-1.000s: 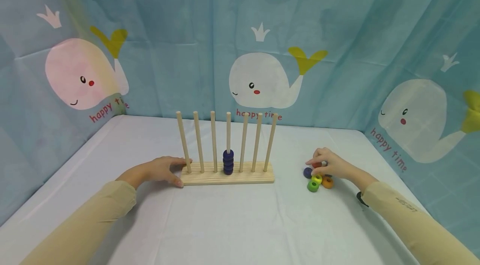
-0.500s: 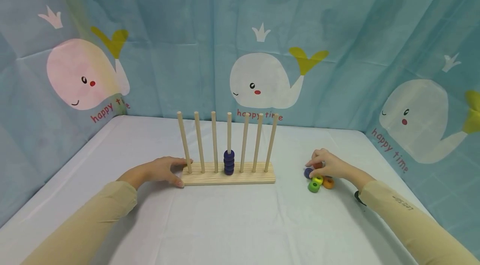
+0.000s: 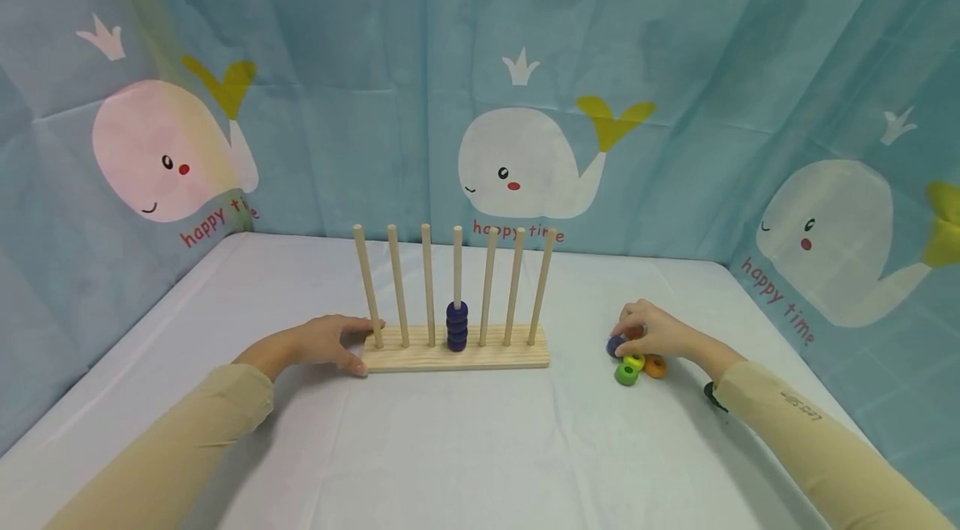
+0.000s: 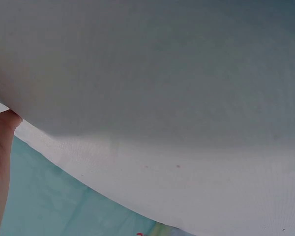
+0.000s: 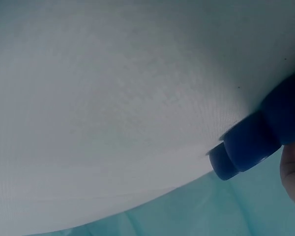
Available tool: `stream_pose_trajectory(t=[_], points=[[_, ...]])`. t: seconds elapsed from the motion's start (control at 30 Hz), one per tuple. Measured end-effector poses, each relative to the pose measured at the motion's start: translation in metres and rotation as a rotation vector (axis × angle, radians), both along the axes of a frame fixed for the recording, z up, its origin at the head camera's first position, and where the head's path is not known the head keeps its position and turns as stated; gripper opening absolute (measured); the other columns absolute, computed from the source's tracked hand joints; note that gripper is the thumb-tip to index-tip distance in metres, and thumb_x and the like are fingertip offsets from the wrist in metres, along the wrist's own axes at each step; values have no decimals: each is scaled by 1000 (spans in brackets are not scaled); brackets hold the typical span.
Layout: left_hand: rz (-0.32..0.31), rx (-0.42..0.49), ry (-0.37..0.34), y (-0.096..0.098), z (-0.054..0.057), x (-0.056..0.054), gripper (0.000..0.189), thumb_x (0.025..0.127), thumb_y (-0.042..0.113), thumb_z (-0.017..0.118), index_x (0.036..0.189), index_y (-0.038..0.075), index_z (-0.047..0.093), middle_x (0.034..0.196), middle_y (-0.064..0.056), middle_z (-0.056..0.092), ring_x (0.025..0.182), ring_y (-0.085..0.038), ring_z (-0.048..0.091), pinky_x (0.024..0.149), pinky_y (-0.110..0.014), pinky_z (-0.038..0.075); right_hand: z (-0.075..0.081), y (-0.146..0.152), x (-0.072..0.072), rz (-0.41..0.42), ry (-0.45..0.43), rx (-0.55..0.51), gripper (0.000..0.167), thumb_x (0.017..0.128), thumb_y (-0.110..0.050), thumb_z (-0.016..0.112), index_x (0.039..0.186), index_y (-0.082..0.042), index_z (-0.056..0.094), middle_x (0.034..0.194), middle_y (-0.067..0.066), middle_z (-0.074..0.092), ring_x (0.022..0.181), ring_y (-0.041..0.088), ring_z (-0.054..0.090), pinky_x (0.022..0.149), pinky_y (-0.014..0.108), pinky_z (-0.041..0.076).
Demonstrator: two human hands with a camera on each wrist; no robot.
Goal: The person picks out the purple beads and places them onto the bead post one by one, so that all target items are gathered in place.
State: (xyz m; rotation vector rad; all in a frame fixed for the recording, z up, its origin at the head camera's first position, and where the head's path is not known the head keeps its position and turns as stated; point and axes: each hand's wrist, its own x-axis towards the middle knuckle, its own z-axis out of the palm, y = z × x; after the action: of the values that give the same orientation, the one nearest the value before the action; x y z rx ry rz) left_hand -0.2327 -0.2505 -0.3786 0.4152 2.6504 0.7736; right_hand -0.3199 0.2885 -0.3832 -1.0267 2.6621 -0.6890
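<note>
My left hand (image 3: 327, 342) grips the left end of a wooden peg stand (image 3: 480, 358), thumb at the front edge and fingers behind. The stand has several upright pegs, and a stack of dark blue beads (image 3: 457, 327) sits on its middle peg. Off to the right, my right hand (image 3: 658, 332) pinches a dark blue bead (image 3: 616, 346) between thumb and fingers, at the table. Beside that bead lie a yellow bead (image 3: 635, 361), a green bead (image 3: 626, 373) and an orange bead (image 3: 655, 366). Several blue beads (image 5: 252, 140) show beside a fingertip in the right wrist view.
A white cloth (image 3: 450, 447) covers the table. Blue curtains with whale prints (image 3: 525, 163) hang behind and at both sides. A small dark object (image 3: 714, 397) shows by the right sleeve.
The right hand's fingers have come down and closed on the dark blue bead; the red bead seen earlier behind them is now hidden. The left hand stays on the stand.
</note>
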Motion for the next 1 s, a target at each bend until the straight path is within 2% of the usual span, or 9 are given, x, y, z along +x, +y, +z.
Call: stream_pose_trajectory(t=[0.13, 0.27, 0.4, 0.47, 0.53, 0.67, 0.9, 1.0], points=[[-8, 1, 3, 1, 0, 0, 82, 75, 35, 83, 142, 4, 48, 145, -28, 40, 134, -52, 29, 104, -68, 23, 1, 0, 1, -5, 17, -4, 21, 85, -25, 76, 97, -8, 74, 88, -6, 55, 85, 17, 40, 72, 33, 36], [-5, 4, 0, 1, 0, 0, 82, 75, 35, 84, 142, 4, 48, 145, -27, 40, 135, -52, 29, 105, -67, 23, 7, -1, 5, -72, -2, -9, 22, 85, -26, 76, 100, -10, 73, 93, -2, 57, 90, 21, 42, 74, 37, 38], [-1, 5, -3, 0, 0, 0, 83, 75, 35, 84, 142, 3, 48, 146, -28, 39, 135, -52, 28, 105, -67, 22, 18, -5, 12, -142, -39, -15, 29, 87, -27, 73, 108, -8, 71, 107, 8, 58, 100, 29, 48, 85, 52, 44], [4, 7, -4, 0, 0, 0, 83, 74, 35, 84, 142, 3, 48, 146, -28, 39, 135, -52, 28, 105, -67, 22, 23, -8, 15, -151, -45, -19, 32, 88, -26, 72, 112, -5, 70, 113, 13, 59, 105, 34, 50, 90, 60, 43], [2, 13, -1, 0, 0, 0, 83, 74, 34, 84, 142, 3, 48, 146, -28, 39, 135, -52, 27, 105, -67, 22, 27, -10, 18, -146, -46, -29, 34, 89, -24, 71, 115, -2, 68, 116, 17, 62, 107, 36, 52, 92, 62, 42], [-10, 15, 11, 0, 0, 1, 81, 74, 32, 84, 141, 3, 49, 145, -28, 41, 134, -52, 28, 105, -67, 22, 34, -12, 22, -134, -34, -56, 35, 91, -20, 69, 117, 2, 66, 112, 17, 67, 103, 34, 57, 89, 58, 45], [7, 13, -1, 0, -2, 0, 83, 74, 33, 84, 142, 4, 49, 146, -27, 40, 135, -51, 28, 106, -67, 22, 43, -13, 29, -133, -33, -124, 39, 93, -18, 65, 125, 3, 60, 107, 13, 65, 90, 24, 58, 71, 35, 52], [6, 13, -2, 0, -2, 0, 83, 74, 34, 84, 142, 4, 48, 146, -27, 40, 135, -51, 28, 106, -67, 22, 46, -15, 33, -129, -33, -166, 39, 94, -17, 63, 128, 1, 59, 107, 13, 64, 90, 23, 60, 68, 32, 54]])
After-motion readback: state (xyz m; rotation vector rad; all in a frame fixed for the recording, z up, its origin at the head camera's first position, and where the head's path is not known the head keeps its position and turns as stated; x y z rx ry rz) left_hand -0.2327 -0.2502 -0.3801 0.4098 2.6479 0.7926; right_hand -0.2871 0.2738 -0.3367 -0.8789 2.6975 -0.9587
